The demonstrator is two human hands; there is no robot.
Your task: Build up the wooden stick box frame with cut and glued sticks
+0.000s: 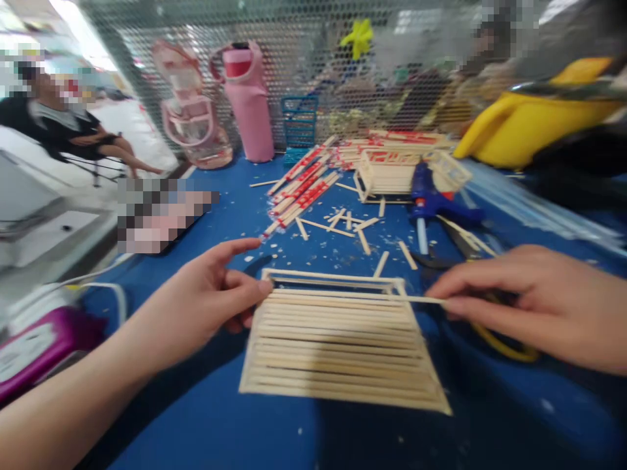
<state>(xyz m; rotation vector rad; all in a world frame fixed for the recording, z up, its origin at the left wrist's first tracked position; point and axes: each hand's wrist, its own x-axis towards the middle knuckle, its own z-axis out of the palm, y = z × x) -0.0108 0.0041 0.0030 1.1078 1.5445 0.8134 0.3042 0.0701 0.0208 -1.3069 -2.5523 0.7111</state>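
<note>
Lower centre of the frame: a flat panel (337, 343) of thin wooden sticks laid side by side lies on the blue table (210, 431); it looks light, stiff along the sticks but probably fragile at its joints, so it is best held by its framed edges rather than pressed in the middle. Across the panel's upper edge lies a single thin stick (343, 295), held at both ends; such a stick is likely very light and apt to snap if bent, so a fingertip pinch near each end suits it. Left hand (210, 294), left of centre: thumb and fingers closed narrowly on the stick's left end at the panel's upper left corner, index finger extended above; right hand (529, 300), at the right: fingertips pinched on the stick's right end, just beyond the panel's upper right corner; a yellow loop (504, 349) lies under this hand, what it belongs to cannot be told. Middle of the frame: short offcuts (362, 238) scattered on the table; a blue glue gun (424, 196) lies right of centre. Beyond, upper centre: a bundle of red-printed sticks (304, 186) and a small stick box (382, 173). Top of the frame: a pink bottle (247, 98) against a mesh screen (304, 52); a yellow container (529, 117) at the upper right.
</note>
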